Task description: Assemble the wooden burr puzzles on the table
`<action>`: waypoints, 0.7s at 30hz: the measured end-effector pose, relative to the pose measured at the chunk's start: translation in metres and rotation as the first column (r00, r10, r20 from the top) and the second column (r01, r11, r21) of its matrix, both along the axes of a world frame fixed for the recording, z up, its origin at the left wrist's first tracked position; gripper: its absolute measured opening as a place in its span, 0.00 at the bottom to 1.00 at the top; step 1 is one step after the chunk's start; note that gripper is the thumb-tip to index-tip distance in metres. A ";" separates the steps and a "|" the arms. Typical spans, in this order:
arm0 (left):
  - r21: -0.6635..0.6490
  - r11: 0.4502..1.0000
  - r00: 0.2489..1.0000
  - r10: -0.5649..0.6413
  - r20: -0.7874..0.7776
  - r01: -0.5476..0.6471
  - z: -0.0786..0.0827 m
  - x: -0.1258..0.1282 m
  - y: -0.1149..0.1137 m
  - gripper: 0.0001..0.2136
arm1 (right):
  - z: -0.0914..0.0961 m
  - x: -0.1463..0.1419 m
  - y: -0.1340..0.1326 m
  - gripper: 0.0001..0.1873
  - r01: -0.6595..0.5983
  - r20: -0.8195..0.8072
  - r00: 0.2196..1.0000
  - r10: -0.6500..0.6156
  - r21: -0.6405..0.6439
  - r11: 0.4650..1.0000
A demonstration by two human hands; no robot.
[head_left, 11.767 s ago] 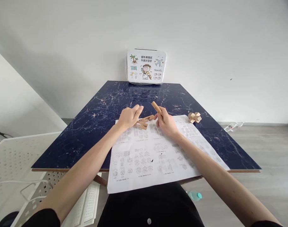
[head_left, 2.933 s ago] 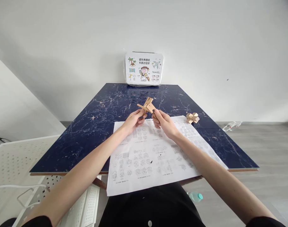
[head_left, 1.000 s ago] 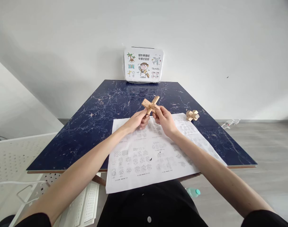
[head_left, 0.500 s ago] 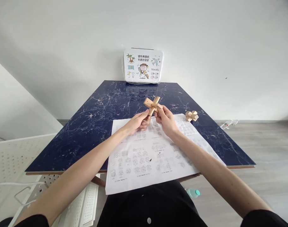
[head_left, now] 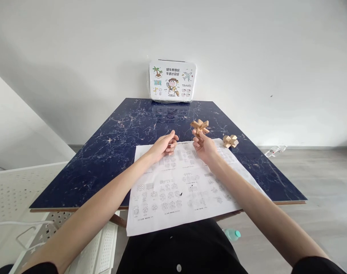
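My right hand (head_left: 203,146) holds a small wooden cross-shaped puzzle (head_left: 199,126) at its fingertips, lifted above the far edge of a printed instruction sheet (head_left: 185,186). My left hand (head_left: 163,144) rests on the sheet's top edge, fingers loosely curled, apart from the puzzle and with nothing seen in it. A second assembled wooden puzzle (head_left: 230,141) lies on the table to the right of my right hand.
The dark blue marble-patterned table (head_left: 128,129) reaches to a white wall. A white illustrated box (head_left: 172,80) leans there at the far edge. A white perforated rack (head_left: 33,198) stands at the left, a water bottle (head_left: 232,234) lies on the floor.
My left hand let go of the wooden cross and dropped to the paper. My right hand carried the cross to the right, toward the other puzzle.
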State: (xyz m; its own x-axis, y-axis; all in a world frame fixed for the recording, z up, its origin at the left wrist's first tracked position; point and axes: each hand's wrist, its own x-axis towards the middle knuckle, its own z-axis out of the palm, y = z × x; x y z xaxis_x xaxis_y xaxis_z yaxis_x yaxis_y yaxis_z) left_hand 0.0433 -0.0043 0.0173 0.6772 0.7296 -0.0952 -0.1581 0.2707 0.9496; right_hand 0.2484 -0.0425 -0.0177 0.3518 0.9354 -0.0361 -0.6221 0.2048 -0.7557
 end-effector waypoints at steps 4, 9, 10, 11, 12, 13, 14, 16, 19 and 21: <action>0.006 1.000 1.000 -0.019 -0.001 0.019 -0.001 -0.001 0.001 0.19 | -0.001 0.007 0.004 0.10 0.076 -0.089 0.993 -0.077 -0.016 0.997; 0.005 1.000 1.000 -0.014 -0.017 0.014 0.000 -0.001 0.000 0.19 | 0.000 0.012 0.005 0.16 0.135 -0.101 0.985 -0.140 -0.061 0.989; 0.009 1.000 1.000 -0.016 -0.020 0.016 0.000 -0.001 0.001 0.19 | 0.002 0.012 0.005 0.18 0.120 -0.084 0.989 -0.125 -0.061 0.991; 0.013 1.000 1.000 -0.016 -0.023 0.017 -0.001 -0.001 0.001 0.19 | 0.003 0.011 0.004 0.19 0.093 -0.059 0.994 -0.096 -0.053 0.994; 0.018 1.000 0.999 -0.018 -0.029 0.018 0.000 -0.001 0.001 0.18 | 0.004 0.010 0.003 0.20 0.057 -0.022 0.998 -0.058 -0.041 0.998; 0.024 0.999 0.999 -0.020 -0.038 0.021 0.000 -0.001 0.000 0.18 | 0.006 0.007 0.002 0.20 0.016 0.025 1.000 -0.015 -0.030 0.999; 0.033 0.999 0.999 -0.020 -0.050 0.022 0.000 -0.001 -0.001 0.18 | 0.007 0.004 0.000 0.21 -0.031 0.087 0.996 0.033 -0.021 0.999; 0.059 0.998 0.997 -0.023 -0.079 0.028 0.002 0.000 -0.003 0.17 | 0.009 -0.003 -0.004 0.22 -0.119 0.237 0.964 0.121 -0.024 0.993; 0.110 0.993 0.992 -0.025 -0.121 0.038 0.005 0.000 -0.007 0.16 | 0.012 -0.014 -0.011 0.23 -0.223 0.439 0.868 0.230 -0.068 0.972; 0.143 0.989 0.990 -0.018 -0.138 0.038 0.006 0.001 -0.010 0.16 | 0.013 -0.020 -0.015 0.24 -0.284 0.550 0.783 0.291 -0.099 0.954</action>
